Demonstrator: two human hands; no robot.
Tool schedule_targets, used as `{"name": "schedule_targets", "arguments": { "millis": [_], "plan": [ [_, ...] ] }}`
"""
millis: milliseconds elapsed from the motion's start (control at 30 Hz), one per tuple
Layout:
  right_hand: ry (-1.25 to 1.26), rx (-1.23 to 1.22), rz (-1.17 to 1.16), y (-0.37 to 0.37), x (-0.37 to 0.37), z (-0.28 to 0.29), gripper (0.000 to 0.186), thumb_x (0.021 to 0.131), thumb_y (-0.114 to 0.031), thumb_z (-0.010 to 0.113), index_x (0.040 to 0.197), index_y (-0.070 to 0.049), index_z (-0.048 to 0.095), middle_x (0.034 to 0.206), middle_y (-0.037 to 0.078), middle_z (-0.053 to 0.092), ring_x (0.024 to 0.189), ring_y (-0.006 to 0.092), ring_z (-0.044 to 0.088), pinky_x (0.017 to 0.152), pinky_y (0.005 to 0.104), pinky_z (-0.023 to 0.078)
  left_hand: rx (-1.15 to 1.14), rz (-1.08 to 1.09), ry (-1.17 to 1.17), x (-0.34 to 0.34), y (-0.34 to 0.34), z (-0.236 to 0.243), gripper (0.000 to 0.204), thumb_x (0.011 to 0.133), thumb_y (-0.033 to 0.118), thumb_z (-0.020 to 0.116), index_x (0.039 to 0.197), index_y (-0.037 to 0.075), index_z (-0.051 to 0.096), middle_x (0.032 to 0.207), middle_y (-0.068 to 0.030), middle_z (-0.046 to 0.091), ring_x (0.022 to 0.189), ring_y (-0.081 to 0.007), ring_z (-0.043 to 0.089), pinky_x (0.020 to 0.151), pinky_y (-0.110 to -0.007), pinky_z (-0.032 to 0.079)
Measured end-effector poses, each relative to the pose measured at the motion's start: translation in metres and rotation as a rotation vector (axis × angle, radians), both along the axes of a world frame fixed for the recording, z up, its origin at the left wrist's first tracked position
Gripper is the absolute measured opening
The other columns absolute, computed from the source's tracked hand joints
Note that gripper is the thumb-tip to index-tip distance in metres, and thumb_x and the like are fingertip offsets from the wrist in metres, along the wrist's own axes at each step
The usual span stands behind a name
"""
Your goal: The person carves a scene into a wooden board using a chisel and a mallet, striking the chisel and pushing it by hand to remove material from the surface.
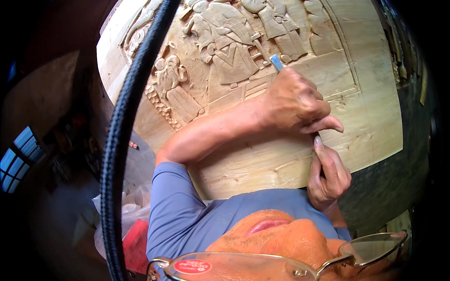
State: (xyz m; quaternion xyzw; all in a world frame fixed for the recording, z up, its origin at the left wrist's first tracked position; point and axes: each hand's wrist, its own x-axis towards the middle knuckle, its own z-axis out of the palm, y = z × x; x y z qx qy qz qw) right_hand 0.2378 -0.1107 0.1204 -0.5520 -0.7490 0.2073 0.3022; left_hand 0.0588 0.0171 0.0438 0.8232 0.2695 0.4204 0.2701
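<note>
A large pale wooden panel (370, 93) carved in relief with several robed figures (225, 47) fills the upper middle. My left hand (293, 103) rests on the panel, fist closed around a chisel whose flat metal blade (276, 62) sticks out above the knuckles and touches the carving beside the figures. My right hand (328, 175) sits just below at the panel's lower edge, fingers curled round the lower end of the same chisel, which is mostly hidden. My left forearm in a blue sleeve (178, 210) crosses the bare lower part of the panel.
A thick black braided cord (119, 136) runs from top to bottom on the left, close to the camera. Clear plastic bags (133, 206) and something red (136, 246) lie lower left. A dark surface (389, 182) borders the panel on the right. Spectacles (370, 246) show at the lower edge.
</note>
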Motion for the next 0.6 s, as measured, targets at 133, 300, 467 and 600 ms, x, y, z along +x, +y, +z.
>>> {"name": "schedule_targets", "arguments": {
  "millis": [133, 300, 467, 600],
  "plan": [
    [0.017, -0.009, 0.016, 0.002, -0.001, 0.000, 0.047, 0.080, 0.020, 0.078, 0.124, 0.003, 0.080, 0.092, 0.018, 0.077, 0.070, 0.0312, 0.075, 0.062, 0.0387, 0.058, -0.001, 0.017, 0.021, -0.003, 0.001, 0.004, 0.064, 0.093, 0.042, 0.090, 0.055, 0.016, 0.047, 0.050, -0.0023, 0.049, 0.044, -0.0226, 0.052, 0.043, -0.041, 0.036],
    [0.005, 0.002, -0.001, -0.003, 0.000, -0.003, 0.048, 0.081, 0.020, 0.078, 0.125, 0.002, 0.080, 0.094, 0.018, 0.077, 0.072, 0.0321, 0.076, 0.063, 0.0392, 0.059, 0.011, 0.034, 0.035, -0.001, 0.000, 0.000, 0.064, 0.093, 0.041, 0.091, 0.054, 0.015, 0.047, 0.050, -0.0017, 0.048, 0.043, -0.0221, 0.051, 0.043, -0.040, 0.036],
    [0.087, 0.011, 0.000, 0.005, -0.008, -0.012, 0.048, 0.081, 0.020, 0.078, 0.126, 0.002, 0.080, 0.095, 0.018, 0.077, 0.072, 0.0326, 0.076, 0.063, 0.0394, 0.059, 0.065, 0.091, 0.020, -0.005, 0.007, 0.006, 0.065, 0.093, 0.042, 0.090, 0.055, 0.016, 0.045, 0.050, -0.0009, 0.048, 0.043, -0.0209, 0.050, 0.042, -0.040, 0.036],
    [0.042, -0.020, 0.011, 0.000, 0.003, -0.002, 0.049, 0.081, 0.019, 0.078, 0.126, 0.002, 0.081, 0.093, 0.017, 0.076, 0.071, 0.0322, 0.075, 0.063, 0.0398, 0.058, 0.060, 0.005, -0.023, -0.001, 0.003, 0.002, 0.065, 0.093, 0.043, 0.091, 0.056, 0.016, 0.044, 0.051, -0.0006, 0.046, 0.044, -0.0200, 0.050, 0.042, -0.040, 0.035]
  ]
}}
